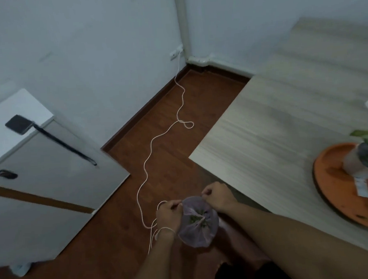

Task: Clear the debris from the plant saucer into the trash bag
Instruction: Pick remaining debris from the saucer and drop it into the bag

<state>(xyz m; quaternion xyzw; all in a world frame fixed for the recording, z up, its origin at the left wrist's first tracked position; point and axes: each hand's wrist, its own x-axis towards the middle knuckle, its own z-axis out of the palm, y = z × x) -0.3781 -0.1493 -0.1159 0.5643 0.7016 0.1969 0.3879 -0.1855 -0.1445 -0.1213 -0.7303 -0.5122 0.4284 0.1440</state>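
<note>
A pale purple trash bag (197,226) hangs low over the wooden floor, with green debris showing through its gathered top. My left hand (169,213) pinches the bag's left rim and my right hand (218,198) pinches its upper right rim. On the table at the right lies the orange plant saucer (330,187), where a few dark bits of debris are scattered. A small potted plant (363,159) in a pale pot stands on the saucer's upper part, beside a white tag (362,188).
A light wooden table (274,134) fills the right side. A white cable (152,153) snakes across the floor from a wall socket (175,53) to my left wrist. A small grey fridge (46,178) stands at left, a dark device (18,124) on top.
</note>
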